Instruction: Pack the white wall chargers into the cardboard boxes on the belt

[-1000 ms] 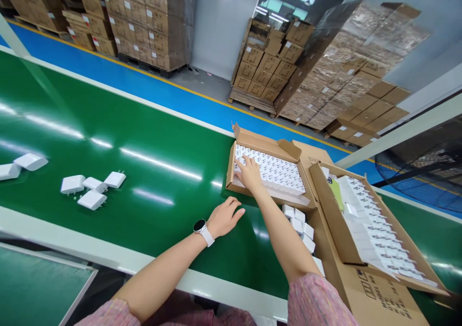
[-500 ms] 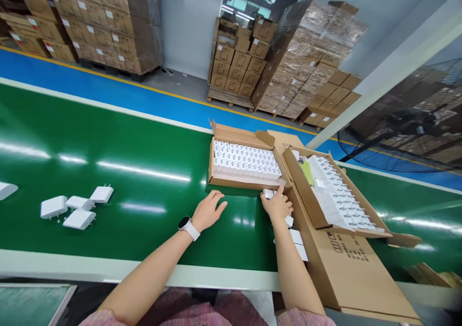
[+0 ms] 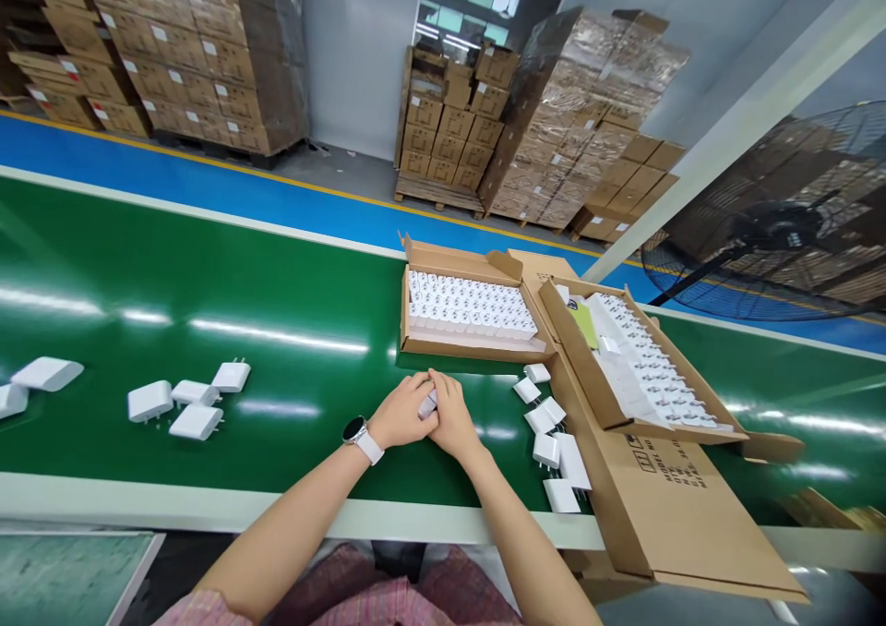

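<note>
Over the green surface, my left hand (image 3: 399,414) and my right hand (image 3: 453,419) meet, fingers curled round a white plug charger (image 3: 427,405). Most of that charger is hidden behind the fingers. A watch (image 3: 355,429) is on my left wrist. To the right of my hands, several white chargers (image 3: 546,450) lie in a loose group against a cardboard box's side. Just beyond my hands stands an open carton (image 3: 453,346) filled with rows of white chargers.
A second open carton (image 3: 588,372) of chargers rests tilted on a long cardboard box (image 3: 692,524) at right. More loose chargers (image 3: 196,421) lie on the green belt (image 3: 291,280) at left. Behind are a fan (image 3: 782,229), a slanted post (image 3: 734,141) and stacked boxes (image 3: 453,137).
My right hand has left the chargers at right and come over to my left hand, with a charger now between them. The loose chargers at left have shifted rightward.
</note>
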Demonstrator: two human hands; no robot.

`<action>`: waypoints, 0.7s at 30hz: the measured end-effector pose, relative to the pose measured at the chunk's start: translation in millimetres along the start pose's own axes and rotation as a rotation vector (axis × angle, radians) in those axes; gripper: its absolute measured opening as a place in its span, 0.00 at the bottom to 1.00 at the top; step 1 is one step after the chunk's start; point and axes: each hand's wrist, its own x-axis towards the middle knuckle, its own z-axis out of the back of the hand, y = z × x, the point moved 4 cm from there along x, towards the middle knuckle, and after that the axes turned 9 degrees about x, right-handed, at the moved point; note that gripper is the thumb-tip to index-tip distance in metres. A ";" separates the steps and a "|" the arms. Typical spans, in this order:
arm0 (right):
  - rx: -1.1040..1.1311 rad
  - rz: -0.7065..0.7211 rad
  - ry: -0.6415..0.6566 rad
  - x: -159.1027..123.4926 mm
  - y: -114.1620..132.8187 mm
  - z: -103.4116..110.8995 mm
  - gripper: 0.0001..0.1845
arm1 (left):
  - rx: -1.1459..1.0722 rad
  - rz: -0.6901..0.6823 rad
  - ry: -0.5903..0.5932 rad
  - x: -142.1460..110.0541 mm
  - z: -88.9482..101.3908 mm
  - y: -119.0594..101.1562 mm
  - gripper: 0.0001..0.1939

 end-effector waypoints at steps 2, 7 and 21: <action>0.073 0.009 0.103 -7.8 2.3 4.6 0.53 | 0.043 -0.008 0.058 -0.1 0.2 -1.1 0.28; 0.037 -0.003 0.264 -22.4 -10.2 37.5 0.46 | 0.211 0.011 0.170 -4.6 3.8 -9.9 0.28; 0.120 -0.165 -0.032 -15.4 -3.5 40.4 0.22 | 0.112 0.256 -0.023 -5.0 13.5 -3.1 0.17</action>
